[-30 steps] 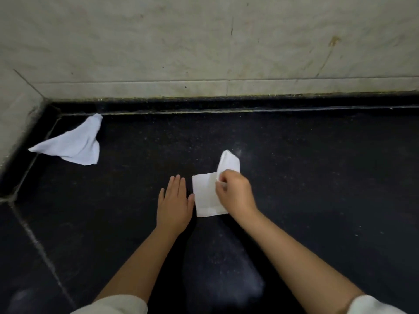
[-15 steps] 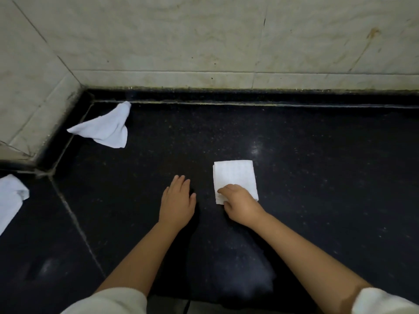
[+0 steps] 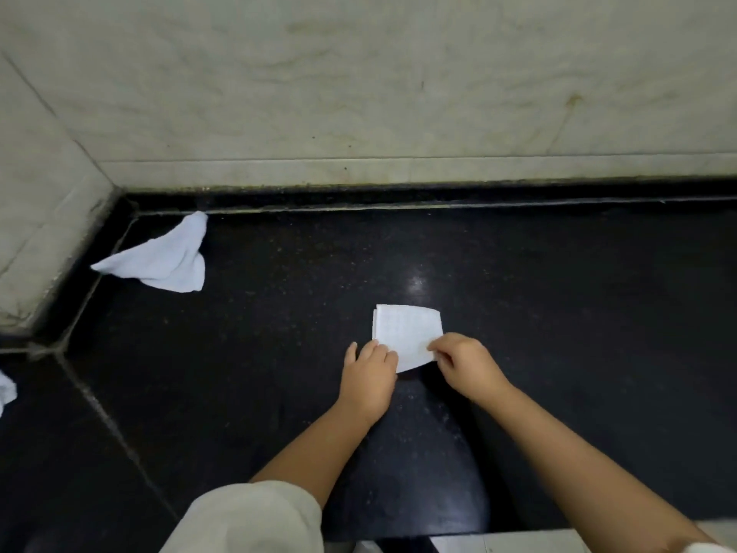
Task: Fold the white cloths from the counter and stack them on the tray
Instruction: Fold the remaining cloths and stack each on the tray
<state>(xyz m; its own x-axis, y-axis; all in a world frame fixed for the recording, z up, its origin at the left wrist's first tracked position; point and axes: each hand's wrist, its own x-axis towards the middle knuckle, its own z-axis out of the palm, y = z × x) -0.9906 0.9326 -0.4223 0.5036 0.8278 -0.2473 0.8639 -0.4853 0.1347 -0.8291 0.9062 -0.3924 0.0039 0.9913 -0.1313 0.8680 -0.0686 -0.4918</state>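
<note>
text: none legible | labels: none | brands: none | numbers: none | signs: none

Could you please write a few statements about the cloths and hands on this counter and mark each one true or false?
1. Both hands hold the folded cloth. True: left hand, right hand.
2. A crumpled cloth lies near the back left corner. True.
3. The folded cloth lies on a tray. False: it is on the black counter; no tray shows.
4. The left hand rests on the crumpled cloth. False: it is at the folded cloth.
</note>
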